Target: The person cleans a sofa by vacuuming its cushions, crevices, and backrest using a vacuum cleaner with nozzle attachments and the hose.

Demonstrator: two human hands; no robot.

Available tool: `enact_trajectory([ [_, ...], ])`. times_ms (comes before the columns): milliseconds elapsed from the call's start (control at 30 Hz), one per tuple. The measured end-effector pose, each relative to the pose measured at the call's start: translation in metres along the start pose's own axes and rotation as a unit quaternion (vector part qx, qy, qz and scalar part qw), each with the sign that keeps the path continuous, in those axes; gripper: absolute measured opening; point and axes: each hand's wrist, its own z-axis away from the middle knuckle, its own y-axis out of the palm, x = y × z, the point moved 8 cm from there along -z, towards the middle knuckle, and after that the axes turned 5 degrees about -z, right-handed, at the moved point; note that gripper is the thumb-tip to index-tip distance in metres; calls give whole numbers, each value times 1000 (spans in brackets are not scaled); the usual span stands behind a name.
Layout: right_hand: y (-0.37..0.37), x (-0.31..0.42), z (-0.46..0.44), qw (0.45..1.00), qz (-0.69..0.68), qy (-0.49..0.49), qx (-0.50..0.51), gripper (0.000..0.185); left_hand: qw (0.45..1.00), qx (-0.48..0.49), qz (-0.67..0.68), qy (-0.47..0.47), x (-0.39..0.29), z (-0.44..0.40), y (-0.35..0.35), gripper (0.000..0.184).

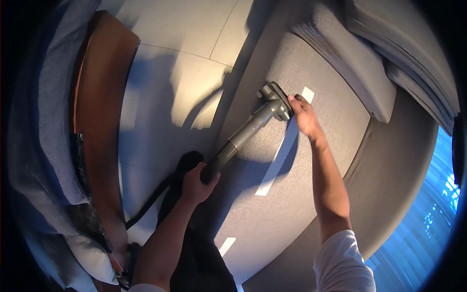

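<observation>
My left hand (pixel 199 182) is wrapped around the lower end of a grey vacuum cleaner wand (pixel 248 130), which slants up and away over a grey sofa seat (pixel 331 160). At its far end is the vacuum head (pixel 277 100), tipped on its side above the cushion. My right hand (pixel 306 117) is closed at the head's right edge, thumb against it; the other fingers are partly hidden. Behind the head, a long white strip (pixel 272 175) runs along the seat, partly in shadow. A dark hose (pixel 151 207) trails from near my left hand.
Grey cushions (pixel 350 63) lean along the sofa's back. To the left stands a brown wooden table or bench edge (pixel 104 97), with grey fabric (pixel 61 107) beyond it. Pale floor tiles (pixel 194 29) lie between. Another white strip (pixel 227 246) is near my body; blue-lit curtains (pixel 418 233) hang at right.
</observation>
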Motion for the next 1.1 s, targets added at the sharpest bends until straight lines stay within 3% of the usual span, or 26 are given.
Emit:
enact_trajectory([
  [33,6,-22,-8,999,-17,-36,-18,67,1000,0,2,-4,1,2,-2,35],
  [133,11,-35,13,911,-126,-256,-298,60,999,-27,3,18,-11,5,-24,42],
  [200,20,-28,21,851,53,-255,-456,66,998,37,52,-21,6,-1,-28,48],
  [267,18,-22,24,829,40,-269,-489,70,994,66,69,-48,26,-5,-37,48],
  [333,21,-31,9,871,55,-243,-424,65,989,91,89,-73,31,-15,-40,48],
  [400,23,-36,4,884,49,-213,-413,63,961,23,257,-103,25,-25,-60,41],
  [500,26,-34,3,883,76,-212,-412,64,953,56,249,-162,-8,-75,-76,28],
  [633,26,-33,-4,886,108,-199,-404,71,907,139,338,-208,-14,-167,-50,35],
  [767,30,-32,-11,892,112,-186,-397,70,871,136,412,-233,-66,-266,-15,41],
  [833,31,-36,-7,880,104,-211,-414,71,876,151,390,-239,-84,-285,-7,31],
  [933,30,-35,-9,884,105,-214,-403,71,894,148,321,-275,-34,-248,-15,27],
  [967,31,-33,-8,883,119,-211,-402,71,906,188,264,-272,-13,-222,-27,29],
  [1000,29,-31,-7,884,115,-208,-403,71,891,199,269,-308,31,-191,-26,31],
  [1100,28,-28,-6,887,139,-196,-395,68,835,194,276,-435,93,-71,-44,17],
])
